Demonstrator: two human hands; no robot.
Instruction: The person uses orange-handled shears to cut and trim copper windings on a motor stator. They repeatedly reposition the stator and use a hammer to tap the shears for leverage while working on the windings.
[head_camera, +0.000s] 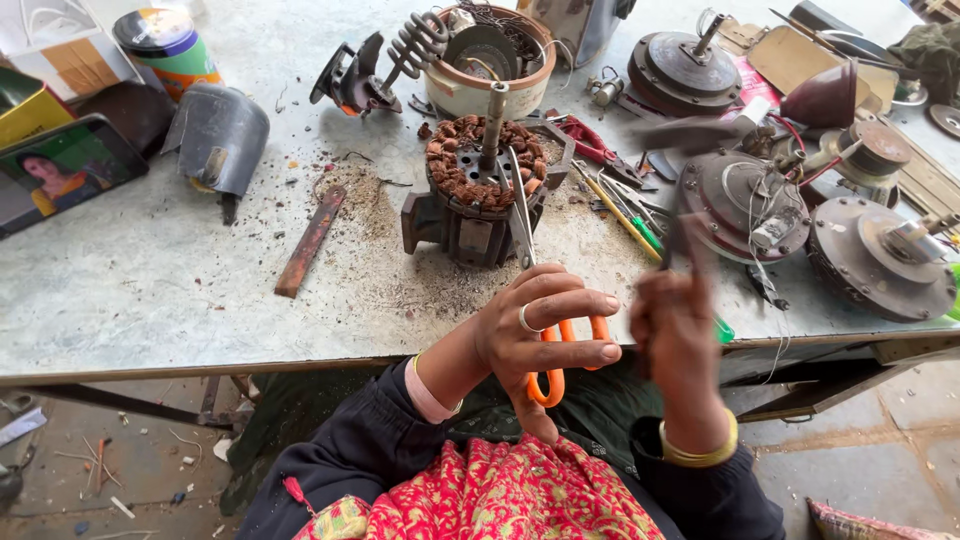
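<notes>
My left hand (545, 335) grips the orange handles of a pair of scissors (524, 215). Their long metal blades point away from me and reach the copper winding of a motor stator (480, 190) standing on the worktable (150, 290). A steel shaft rises from the stator's middle. My right hand (680, 330) is blurred, raised just right of the scissors near the table's front edge; whether it pinches something small I cannot tell. Both wrists wear bangles, and there is a ring on a finger of my left hand.
Several dismantled fan motors (880, 255) crowd the right side. A white bowl of parts (490, 60) stands behind the stator. A rusty flat file (310, 240), a grey metal cover (220, 135), a tin can (170, 45) and a phone (60, 170) lie to the left. Screwdrivers (625, 215) rest right of the stator.
</notes>
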